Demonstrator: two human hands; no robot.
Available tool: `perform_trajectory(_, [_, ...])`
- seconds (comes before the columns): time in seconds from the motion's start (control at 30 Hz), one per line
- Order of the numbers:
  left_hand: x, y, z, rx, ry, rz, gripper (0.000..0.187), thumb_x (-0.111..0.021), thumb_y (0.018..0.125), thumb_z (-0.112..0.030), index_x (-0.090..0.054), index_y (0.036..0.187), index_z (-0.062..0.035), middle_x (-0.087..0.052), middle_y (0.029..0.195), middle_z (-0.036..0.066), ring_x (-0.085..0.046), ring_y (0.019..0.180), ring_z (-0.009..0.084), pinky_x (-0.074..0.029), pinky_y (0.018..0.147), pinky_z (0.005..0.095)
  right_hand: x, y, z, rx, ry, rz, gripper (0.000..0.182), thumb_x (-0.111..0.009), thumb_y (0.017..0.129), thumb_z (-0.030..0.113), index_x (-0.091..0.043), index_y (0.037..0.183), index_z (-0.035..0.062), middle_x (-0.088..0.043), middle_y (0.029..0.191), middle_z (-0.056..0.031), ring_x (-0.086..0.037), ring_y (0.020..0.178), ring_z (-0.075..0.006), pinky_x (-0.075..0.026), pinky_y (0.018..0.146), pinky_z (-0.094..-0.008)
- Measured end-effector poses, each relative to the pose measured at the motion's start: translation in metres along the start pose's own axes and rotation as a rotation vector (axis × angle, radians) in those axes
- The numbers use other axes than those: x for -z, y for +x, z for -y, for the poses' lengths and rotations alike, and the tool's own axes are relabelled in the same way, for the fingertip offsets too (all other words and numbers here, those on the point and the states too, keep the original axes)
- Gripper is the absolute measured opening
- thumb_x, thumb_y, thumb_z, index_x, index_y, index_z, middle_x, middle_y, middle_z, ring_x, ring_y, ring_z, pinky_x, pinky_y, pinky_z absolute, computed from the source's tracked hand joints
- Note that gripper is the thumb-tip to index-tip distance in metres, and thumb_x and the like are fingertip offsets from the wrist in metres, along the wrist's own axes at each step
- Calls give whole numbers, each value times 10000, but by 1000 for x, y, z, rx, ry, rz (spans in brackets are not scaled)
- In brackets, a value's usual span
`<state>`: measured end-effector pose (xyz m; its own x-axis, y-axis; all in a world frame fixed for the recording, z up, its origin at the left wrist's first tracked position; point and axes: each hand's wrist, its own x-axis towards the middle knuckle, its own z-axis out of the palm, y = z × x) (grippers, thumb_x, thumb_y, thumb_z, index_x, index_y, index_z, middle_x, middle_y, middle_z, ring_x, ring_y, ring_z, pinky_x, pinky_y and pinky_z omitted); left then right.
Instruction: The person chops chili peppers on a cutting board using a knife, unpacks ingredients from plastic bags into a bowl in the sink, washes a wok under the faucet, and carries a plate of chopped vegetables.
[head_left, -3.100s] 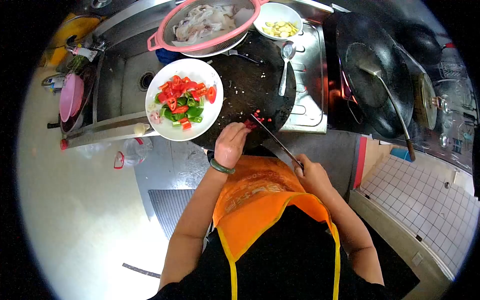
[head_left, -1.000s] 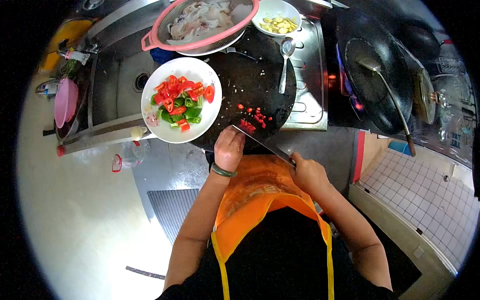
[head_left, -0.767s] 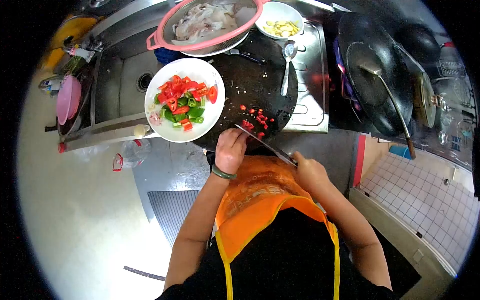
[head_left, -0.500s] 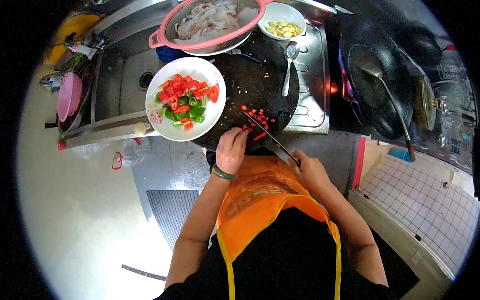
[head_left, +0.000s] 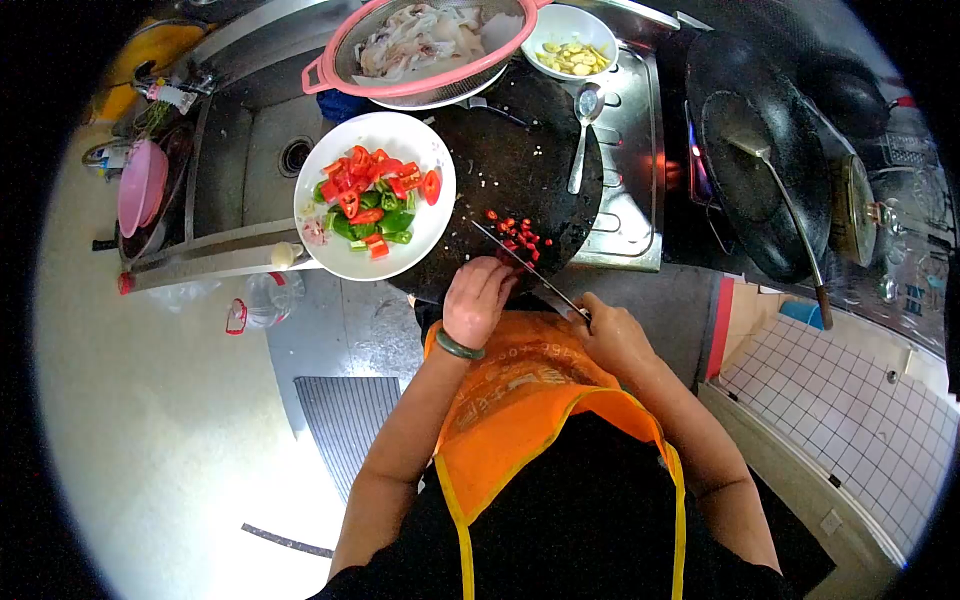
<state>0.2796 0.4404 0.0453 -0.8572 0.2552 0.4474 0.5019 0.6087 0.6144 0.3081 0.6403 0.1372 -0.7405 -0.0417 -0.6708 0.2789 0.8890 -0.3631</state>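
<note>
My right hand (head_left: 612, 338) is wrapped round the handle of a kitchen knife (head_left: 540, 280), whose blade slants up and left across the dark round chopping board (head_left: 480, 200). Just left of the blade, my left hand (head_left: 478, 298) has its fingers curled down onto red chili, mostly hidden beneath them. Small cut pieces of red chili (head_left: 522, 232) lie in a loose heap beyond the blade. A white plate (head_left: 318, 170) overlaps the board's left side and carries chopped red and green peppers (head_left: 368, 200).
A metal spoon (head_left: 580, 140) rests at the board's right. Behind are a pink-rimmed strainer (head_left: 318, 75) of pale squid-like pieces and a white bowl (head_left: 540, 30) with yellowish slices. A sink (head_left: 245, 150) lies left; a wok (head_left: 725, 200) holding a spatula (head_left: 780, 175) stands right.
My left hand has shifted slightly right, closer to the blade, its fingers now covering the red chili. The knife has tilted a little, its tip moving left.
</note>
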Motion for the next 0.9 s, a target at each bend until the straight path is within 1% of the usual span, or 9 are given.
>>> perform_trajectory(0.13, [-3, -1, 3, -19, 2, -10, 245, -679, 669, 8, -623, 905, -31, -592, 955, 119, -585, 881, 300, -482, 785, 387, 2, 5, 9, -18, -59, 15, 274, -496, 887, 302, -523, 1043, 79, -630, 778, -223, -607, 756, -420, -469, 666, -521])
perform_trajectory(0.33, [-5, -1, 3, -20, 25, -37, 258, -677, 654, 16, -623, 902, -32, -600, 942, 115, -590, 884, 292, -489, 781, 380, 2, -1, -16, 3, -118, -26, 292, -519, 867, 289, -506, 1075, 84, -627, 774, -227, -608, 737, -419, -479, 657, -513])
perform_trajectory(0.53, [-3, 1, 2, -15, 10, -52, 235, -681, 642, 14, -626, 865, -32, -603, 937, 109, -589, 875, 296, -490, 767, 381, 3, -13, -25, 63, -51, -129, 284, -542, 848, 262, -511, 1071, 88, -631, 780, -231, -612, 728, -415, -483, 653, -515])
perform_trajectory(0.57, [-2, 2, 0, -12, 9, -50, 232, -683, 639, 12, -625, 860, -31, -603, 936, 109, -588, 872, 298, -489, 766, 383, 3, -16, -23, 63, -76, -110, 263, -535, 859, 256, -520, 1052, 80, -636, 779, -221, -612, 720, -410, -482, 649, -505])
perform_trajectory(0.63, [-1, 1, -2, -12, 44, -42, 237, -675, 641, 11, -626, 870, -24, -595, 928, 95, -590, 872, 272, -493, 774, 373, 4, -25, -19, 53, -126, -77, 228, -520, 880, 245, -539, 1016, 63, -644, 777, -202, -612, 703, -400, -482, 643, -486])
perform_trajectory(0.73, [-1, 2, 0, -18, 60, -44, 248, -671, 637, 12, -625, 879, -22, -589, 918, 88, -591, 872, 258, -495, 778, 370, 4, -28, -19, 73, -128, -51, 231, -519, 880, 238, -542, 1032, 65, -643, 760, -203, -615, 693, -393, -485, 640, -478])
perform_trajectory(0.83, [-1, 0, 1, -19, 64, -47, 258, -669, 632, 13, -624, 883, -24, -586, 910, 89, -590, 876, 257, -495, 782, 372, 4, -30, -22, 43, -68, -10, 266, -536, 844, 256, -515, 1052, 92, -630, 761, -224, -614, 710, -416, -486, 661, -522])
perform_trajectory(0.9, [-3, 0, 1, -14, 59, -44, 260, -669, 629, 13, -623, 883, -22, -585, 909, 90, -590, 879, 259, -496, 784, 372, 5, -30, -20, 13, -91, 29, 267, -526, 848, 260, -513, 1052, 87, -630, 767, -226, -614, 721, -418, -486, 665, -522])
